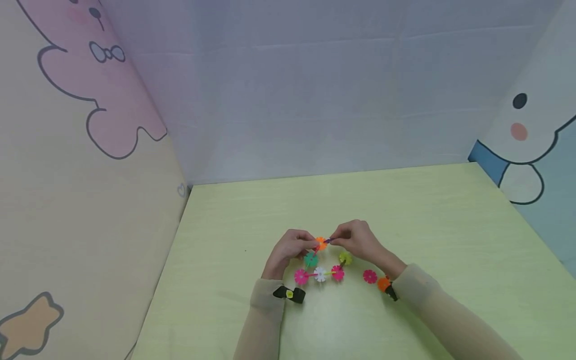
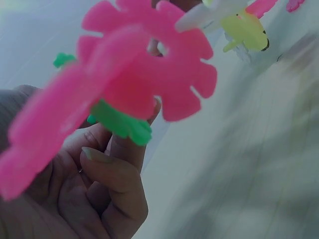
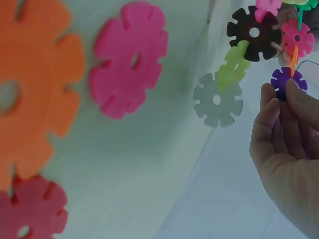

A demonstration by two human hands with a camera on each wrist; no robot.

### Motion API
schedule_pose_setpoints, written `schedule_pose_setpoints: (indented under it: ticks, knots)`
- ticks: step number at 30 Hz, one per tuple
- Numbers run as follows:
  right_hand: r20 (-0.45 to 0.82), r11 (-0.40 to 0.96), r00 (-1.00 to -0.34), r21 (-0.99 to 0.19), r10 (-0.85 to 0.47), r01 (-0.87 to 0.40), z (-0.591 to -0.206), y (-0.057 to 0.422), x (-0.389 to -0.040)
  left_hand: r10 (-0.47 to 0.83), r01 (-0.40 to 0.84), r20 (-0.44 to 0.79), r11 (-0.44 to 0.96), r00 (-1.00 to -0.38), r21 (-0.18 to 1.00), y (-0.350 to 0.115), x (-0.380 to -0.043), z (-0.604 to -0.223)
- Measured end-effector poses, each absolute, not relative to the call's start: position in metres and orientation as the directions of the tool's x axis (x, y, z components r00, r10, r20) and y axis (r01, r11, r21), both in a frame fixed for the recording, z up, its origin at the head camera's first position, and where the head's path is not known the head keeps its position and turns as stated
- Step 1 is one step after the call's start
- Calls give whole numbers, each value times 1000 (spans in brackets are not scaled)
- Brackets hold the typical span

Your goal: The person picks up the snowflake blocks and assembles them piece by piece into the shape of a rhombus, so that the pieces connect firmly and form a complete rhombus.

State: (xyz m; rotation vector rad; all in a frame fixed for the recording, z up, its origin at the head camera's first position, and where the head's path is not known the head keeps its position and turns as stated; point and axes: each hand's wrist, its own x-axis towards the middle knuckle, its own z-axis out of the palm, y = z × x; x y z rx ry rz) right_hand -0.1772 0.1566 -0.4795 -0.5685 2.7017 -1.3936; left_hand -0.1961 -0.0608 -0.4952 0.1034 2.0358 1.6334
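My right hand (image 1: 357, 241) pinches a purple notched flower disc (image 3: 288, 82) between thumb and fingers. An orange disc (image 1: 321, 243) slots into it, edge-on in the right wrist view. My left hand (image 1: 292, 247) holds the chain at the orange disc, its fingertips right at the rim. From there the joined discs run down through a green disc (image 1: 311, 259), a pink disc (image 1: 301, 277), a white disc (image 1: 320, 274) and another pink disc (image 1: 337, 272) to a yellow-green disc (image 1: 345, 258). Pink discs partly hide my left fingers in the left wrist view.
A separate pink disc (image 1: 370, 276) lies on the pale table (image 1: 234, 220) beside an orange disc (image 1: 384, 284) near my right wrist. Black straps circle both wrists. A grey-white curtain (image 1: 292, 100) stands behind the table, with cartoon-printed walls left and right.
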Motion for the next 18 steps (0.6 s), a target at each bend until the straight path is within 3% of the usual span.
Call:
schedule_pose_setpoints:
  ticks: [18]
  knots:
    - [94, 540, -915, -781, -393, -313, -481, 159, -182, 410, -269, -353, 249, -841, 930, -59, -194, -494]
